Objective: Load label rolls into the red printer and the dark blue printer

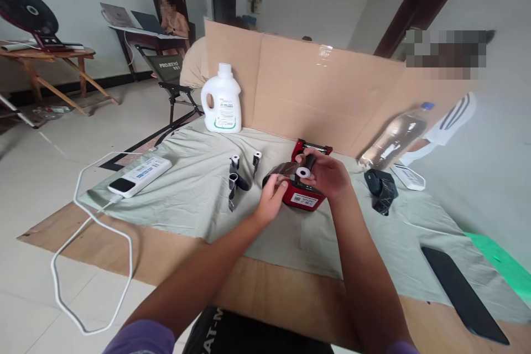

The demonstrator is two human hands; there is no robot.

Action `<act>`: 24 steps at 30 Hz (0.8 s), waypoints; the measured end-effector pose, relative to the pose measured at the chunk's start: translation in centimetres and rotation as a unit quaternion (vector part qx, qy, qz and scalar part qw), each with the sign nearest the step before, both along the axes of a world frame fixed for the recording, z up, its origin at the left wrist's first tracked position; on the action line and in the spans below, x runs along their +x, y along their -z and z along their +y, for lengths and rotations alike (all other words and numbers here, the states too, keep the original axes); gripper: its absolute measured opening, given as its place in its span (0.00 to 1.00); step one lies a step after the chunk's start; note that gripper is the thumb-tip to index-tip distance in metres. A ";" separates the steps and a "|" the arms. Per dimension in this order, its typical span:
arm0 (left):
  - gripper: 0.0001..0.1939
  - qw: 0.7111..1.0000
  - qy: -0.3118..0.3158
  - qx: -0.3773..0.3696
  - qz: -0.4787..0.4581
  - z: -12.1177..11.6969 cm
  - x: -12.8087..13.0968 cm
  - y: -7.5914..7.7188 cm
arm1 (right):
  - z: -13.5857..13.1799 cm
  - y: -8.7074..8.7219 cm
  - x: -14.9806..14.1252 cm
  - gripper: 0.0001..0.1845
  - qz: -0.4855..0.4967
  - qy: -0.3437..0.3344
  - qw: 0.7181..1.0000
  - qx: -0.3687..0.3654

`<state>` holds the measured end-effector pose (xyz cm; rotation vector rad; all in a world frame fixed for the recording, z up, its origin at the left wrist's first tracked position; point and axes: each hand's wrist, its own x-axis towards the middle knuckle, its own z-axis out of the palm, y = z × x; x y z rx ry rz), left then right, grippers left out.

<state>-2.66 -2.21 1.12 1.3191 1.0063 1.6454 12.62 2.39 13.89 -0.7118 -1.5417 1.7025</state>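
My right hand (329,176) is wrapped round a small dark roll (304,172) with a white end. A dark, glossy strip (284,169) runs from that roll leftward to my left hand (271,199), whose fingers are closed on its loose end. Directly under both hands sits a red-and-black printer-like device (305,199), with a white label on its front. Its red lid (297,149) stands raised behind my right hand. Left of the device, several similar dark rolls with white ends stand on the cloth, among them one roll (256,159) apart from the others.
A white jug (224,102) stands before a cardboard screen (298,88). At left lies a white power bank (141,177) with a cable. A large clear bottle (394,135), a black object (380,191) and a dark phone (462,290) are at right. Two people are nearby.
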 end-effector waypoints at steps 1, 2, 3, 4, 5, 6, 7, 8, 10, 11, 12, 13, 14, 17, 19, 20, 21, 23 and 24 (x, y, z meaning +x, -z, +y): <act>0.13 1.000 -0.011 0.009 0.006 -0.2 0.1 0.1 | 0.3 0.1 0.5 0.14 -0.002 -0.010 1.000 -0.013; 0.14 0.999 -0.024 0.018 0.016 -0.4 0.1 0.2 | 0.6 0.3 0.9 0.15 -0.006 -0.014 1.000 -0.021; 0.17 0.999 -0.039 0.024 0.023 -0.6 0.1 0.2 | 0.9 0.5 1.2 0.16 -0.014 -0.012 1.000 -0.023; 0.19 0.998 -0.051 0.029 0.026 -0.7 0.1 0.3 | 1.1 0.6 1.4 0.17 -0.024 -0.011 0.999 -0.021; 0.21 0.998 -0.058 0.034 0.021 -0.8 0.1 0.3 | 1.3 0.9 1.7 0.18 -0.034 -0.012 0.999 -0.019; 0.21 0.998 -0.054 0.037 0.008 -0.9 0.0 0.2 | 1.4 1.1 1.9 0.19 -0.039 -0.016 0.999 -0.018; 0.21 0.998 -0.038 0.040 -0.012 -0.9 0.0 0.1 | 1.6 1.3 2.2 0.21 -0.042 -0.024 0.999 -0.020; 0.22 0.999 -0.012 0.039 -0.036 -0.9 0.0 -0.1 | 1.7 1.5 2.4 0.23 -0.044 -0.029 0.998 -0.026; 0.26 0.995 0.048 0.018 -0.082 -0.8 0.1 -0.5 | 1.8 1.9 2.7 0.32 -0.051 -0.025 0.998 -0.041; 0.29 0.992 0.071 -0.002 -0.100 -0.8 0.1 -0.7 | 1.8 1.9 2.9 0.36 -0.058 -0.013 0.997 -0.046; 0.31 0.990 0.083 -0.026 -0.114 -0.7 0.1 -0.8 | 1.8 2.0 3.0 0.40 -0.069 0.000 0.996 -0.048; 0.32 0.987 0.084 -0.051 -0.125 -0.6 0.1 -0.8 | 1.8 1.9 3.0 0.42 -0.084 0.014 0.995 -0.048; 0.31 0.985 0.076 -0.074 -0.133 -0.5 0.1 -0.9 | 1.7 1.8 3.1 0.42 -0.101 0.027 0.994 -0.045; 0.27 0.980 0.043 -0.117 -0.157 -0.2 0.1 -0.7 | 1.5 1.4 3.2 0.36 -0.139 0.038 0.989 -0.034; 0.24 0.976 0.026 -0.129 -0.175 0.0 0.2 -0.5 | 1.3 1.1 3.3 0.31 -0.142 0.026 0.989 -0.028; 0.23 0.973 0.019 -0.135 -0.186 0.1 0.2 -0.5 | 1.3 1.1 3.3 0.30 -0.143 0.017 0.989 -0.024; 0.24 0.970 0.014 -0.141 -0.197 0.2 0.1 -0.4 | 1.3 1.1 3.4 0.29 -0.143 0.008 0.989 -0.021; 0.26 0.965 0.008 -0.145 -0.217 0.4 0.1 -0.3 | 1.3 1.2 3.6 0.28 -0.135 -0.008 0.991 -0.017; 0.27 0.965 0.010 -0.141 -0.223 0.5 0.0 -0.3 | 1.4 1.3 3.7 0.29 -0.121 -0.013 0.992 -0.017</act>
